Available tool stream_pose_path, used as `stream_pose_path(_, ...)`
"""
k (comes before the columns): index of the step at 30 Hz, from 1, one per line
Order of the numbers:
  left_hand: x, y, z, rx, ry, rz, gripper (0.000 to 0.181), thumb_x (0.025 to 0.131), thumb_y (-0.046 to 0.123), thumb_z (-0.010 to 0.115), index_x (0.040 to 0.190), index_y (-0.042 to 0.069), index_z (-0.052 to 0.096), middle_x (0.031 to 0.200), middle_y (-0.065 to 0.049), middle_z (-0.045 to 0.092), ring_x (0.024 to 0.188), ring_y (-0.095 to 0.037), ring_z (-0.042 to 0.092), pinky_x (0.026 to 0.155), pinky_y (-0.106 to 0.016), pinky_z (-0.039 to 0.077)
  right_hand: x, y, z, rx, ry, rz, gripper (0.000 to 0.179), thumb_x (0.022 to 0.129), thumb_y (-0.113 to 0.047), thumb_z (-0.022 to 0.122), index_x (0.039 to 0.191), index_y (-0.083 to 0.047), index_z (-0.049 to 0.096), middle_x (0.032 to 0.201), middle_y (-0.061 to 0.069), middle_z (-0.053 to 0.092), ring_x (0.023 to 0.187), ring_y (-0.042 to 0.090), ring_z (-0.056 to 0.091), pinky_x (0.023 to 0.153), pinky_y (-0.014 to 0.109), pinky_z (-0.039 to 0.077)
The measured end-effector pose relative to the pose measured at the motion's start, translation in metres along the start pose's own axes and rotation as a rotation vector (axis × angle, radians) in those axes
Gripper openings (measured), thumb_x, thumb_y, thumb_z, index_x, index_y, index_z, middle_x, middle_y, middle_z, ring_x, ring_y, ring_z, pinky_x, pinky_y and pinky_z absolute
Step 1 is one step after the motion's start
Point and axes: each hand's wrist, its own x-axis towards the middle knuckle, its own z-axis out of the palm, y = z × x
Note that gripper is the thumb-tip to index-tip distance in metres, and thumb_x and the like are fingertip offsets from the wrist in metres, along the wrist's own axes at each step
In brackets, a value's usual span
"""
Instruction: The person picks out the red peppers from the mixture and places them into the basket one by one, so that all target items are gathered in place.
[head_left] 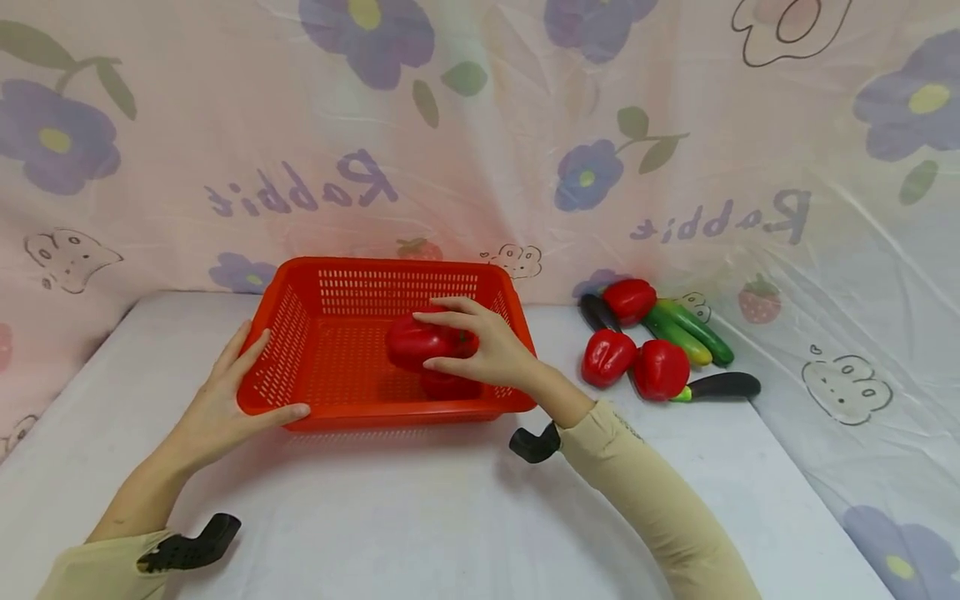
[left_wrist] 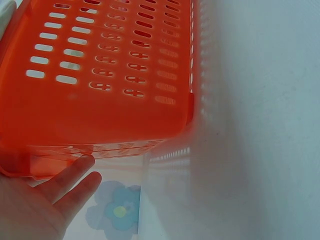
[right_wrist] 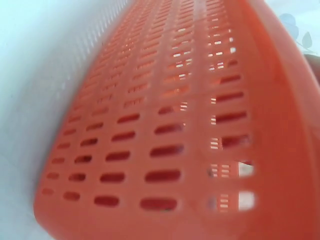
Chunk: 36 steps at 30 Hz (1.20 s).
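Observation:
A red plastic basket (head_left: 337, 410) with slotted sides stands on the white table. My left hand (head_left: 225, 400) spreads over its near left corner, thumb along the front rim. Its straight fingers (left_wrist: 75, 192) lie by the basket's left side in the left wrist view. Inside the basket, toward its right, my right hand (head_left: 480, 342) grips a red bell pepper (head_left: 415, 342) between thumb and fingers. A second red bell pepper (head_left: 448, 387) lies beneath on the basket floor, partly covered. The basket wall (right_wrist: 195, 100) fills the right wrist view, hiding that hand's grip.
Right of the basket lies a pile of vegetables: several red bell peppers (head_left: 660, 369), a green cucumber (head_left: 701, 332), a yellow-green one (head_left: 675, 333) and two dark eggplants, one (head_left: 723, 385) at the pile's right end. A patterned curtain (head_left: 480, 183) hangs behind the white table (head_left: 390, 508).

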Motion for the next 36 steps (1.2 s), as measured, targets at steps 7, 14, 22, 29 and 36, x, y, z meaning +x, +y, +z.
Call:
stream_pose_path(7, -0.001, 0.000, 0.001, -0.007, 0.008, 0.004, 0.110, 0.074, 0.035, 0.081, 0.155, 0.011, 0.011, 0.162, -0.003, -0.010, 0.144, -0.049, 0.004, 0.093, -0.080, 0.022, 0.003, -0.004, 0.010, 0.000, -0.017, -0.005, 0.056, 0.080, -0.026, 0.078, 0.133, -0.020, 0.059, 0.138, 0.009, 0.050, 0.124, 0.022, 0.049, 0.090, 0.033, 0.054)
stream_pose_path(14, -0.002, 0.001, 0.002, -0.009, 0.009, 0.004, 0.109, 0.074, 0.035, 0.081, 0.155, 0.011, 0.011, 0.162, -0.004, -0.009, 0.143, -0.050, 0.004, 0.094, -0.080, 0.020, 0.005, -0.006, 0.020, -0.019, -0.020, -0.009, 0.057, 0.080, -0.028, 0.079, 0.133, -0.022, 0.059, 0.138, 0.006, 0.051, 0.126, 0.021, 0.048, 0.093, 0.033, 0.052)
stream_pose_path(22, -0.002, 0.001, 0.000, 0.001, 0.010, 0.007, 0.110, 0.074, 0.035, 0.081, 0.155, 0.010, 0.011, 0.162, -0.003, -0.010, 0.143, -0.050, 0.004, 0.094, -0.080, 0.021, 0.008, -0.007, 0.028, -0.022, -0.047, 0.002, 0.057, 0.079, -0.029, 0.079, 0.132, -0.023, 0.060, 0.138, 0.008, 0.051, 0.126, 0.020, 0.048, 0.093, 0.032, 0.052)
stream_pose_path(29, -0.002, 0.000, -0.001, -0.005, 0.009, 0.007, 0.110, 0.074, 0.034, 0.082, 0.155, 0.011, 0.010, 0.162, -0.002, -0.011, 0.144, -0.049, 0.002, 0.095, -0.080, 0.018, 0.009, -0.008, 0.032, -0.033, -0.097, 0.013, 0.055, 0.081, -0.030, 0.077, 0.133, -0.024, 0.059, 0.139, 0.007, 0.050, 0.126, 0.018, 0.047, 0.093, 0.030, 0.051)
stream_pose_path(36, -0.001, 0.001, 0.000, -0.010, 0.009, 0.016, 0.110, 0.074, 0.034, 0.082, 0.155, 0.010, 0.011, 0.162, -0.003, -0.010, 0.144, -0.049, 0.003, 0.095, -0.080, 0.019, 0.010, -0.010, 0.031, -0.053, -0.166, 0.046, 0.055, 0.082, -0.030, 0.076, 0.134, -0.024, 0.058, 0.142, 0.007, 0.047, 0.128, 0.019, 0.046, 0.094, 0.032, 0.051)
